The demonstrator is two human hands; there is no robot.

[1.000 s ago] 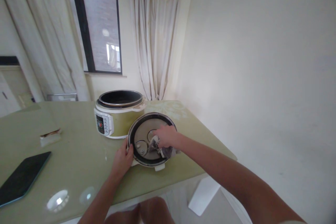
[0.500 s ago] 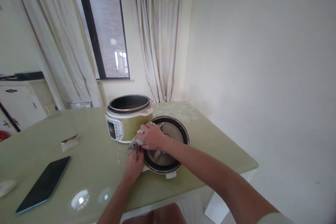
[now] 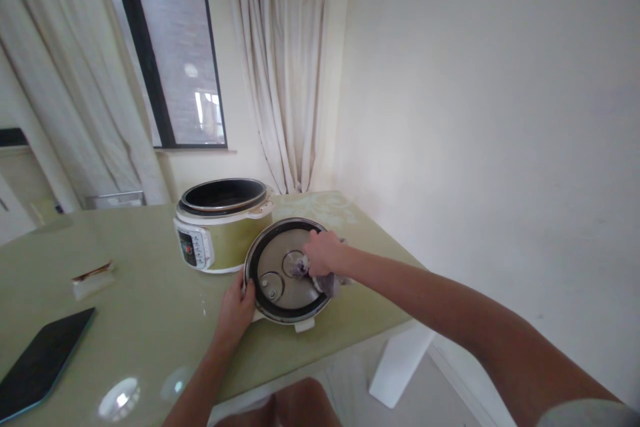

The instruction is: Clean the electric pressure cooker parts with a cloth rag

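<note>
The round lid (image 3: 275,247) of a pressure cooker is held with its metal inner side and black sealing ring towards me. My left hand (image 3: 236,307) grips its left edge, thumb on the rim. In my right hand (image 3: 325,253) is a bunched greyish cloth (image 3: 326,285), pressed on the right part of the lid's inner face; the fingers are closed round it. Behind the lid stands the green and white cooker body (image 3: 237,240), uncovered, a dark inner pot (image 3: 223,195) inside and a control panel (image 3: 195,248) on its front left.
A tablet (image 3: 43,363) lies at the left on the green tabletop (image 3: 150,327), with a small clear packet (image 3: 93,280) beyond it. A wall (image 3: 475,113) rises along the right side, and curtains (image 3: 285,67) hang at the back.
My right hand and the cloth have moved from the lid's left rim across to its right part. My left hand now holds the left edge. The view has turned slightly right.
</note>
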